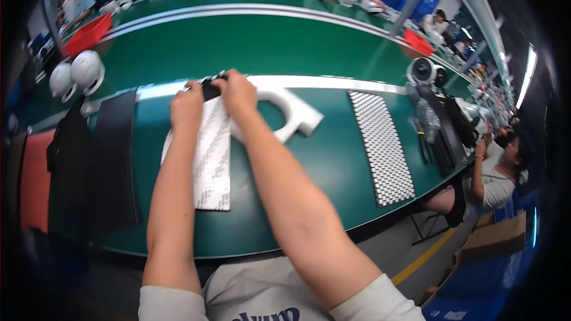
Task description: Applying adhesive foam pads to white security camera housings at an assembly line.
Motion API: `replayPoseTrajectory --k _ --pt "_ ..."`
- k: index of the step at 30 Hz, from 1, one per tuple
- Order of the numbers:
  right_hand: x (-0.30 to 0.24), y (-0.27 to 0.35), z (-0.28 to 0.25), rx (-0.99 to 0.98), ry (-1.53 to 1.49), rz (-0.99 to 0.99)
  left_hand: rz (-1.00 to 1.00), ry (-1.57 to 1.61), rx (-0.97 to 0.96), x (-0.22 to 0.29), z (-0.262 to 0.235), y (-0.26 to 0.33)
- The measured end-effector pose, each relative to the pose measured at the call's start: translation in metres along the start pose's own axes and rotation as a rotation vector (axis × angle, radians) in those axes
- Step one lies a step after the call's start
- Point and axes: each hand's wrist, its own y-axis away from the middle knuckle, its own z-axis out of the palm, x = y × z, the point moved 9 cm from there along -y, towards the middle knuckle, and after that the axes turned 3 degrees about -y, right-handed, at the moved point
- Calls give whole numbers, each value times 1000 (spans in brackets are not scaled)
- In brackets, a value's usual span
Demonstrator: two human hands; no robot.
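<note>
Both my arms reach forward over the green workbench. My left hand [188,106] and my right hand [239,93] are closed, side by side, with the fingers pinching a small black piece [212,88]. That piece sits at the far end of a long white sheet [213,160] with grey print, which lies flat and runs back toward me between my forearms. Under and beside my right wrist is a white part [297,113] with a large round opening; my arms hide some of it. The exact grip of the fingertips is too small to make out.
Right of me lies a sheet of small black-and-white pieces [382,148]. Black sheets [113,154] and a pink sheet [37,178] lie left. White rounded housings [87,72] stand far left, with round black parts [423,70] at far right. A co-worker [496,172] sits right; a green conveyor belt [267,41] runs beyond.
</note>
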Motion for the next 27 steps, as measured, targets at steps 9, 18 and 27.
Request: replayPoseTrajectory --k 9,18,27 --pt "1 -9 2 0 47 -70 -111 -96 -214 5 11 -8" --pt "5 -9 3 -35 98 -71 -93 -355 -327 17 21 -5" --pt "3 -8 6 -49 122 -79 -209 -86 -350 -6 15 0"
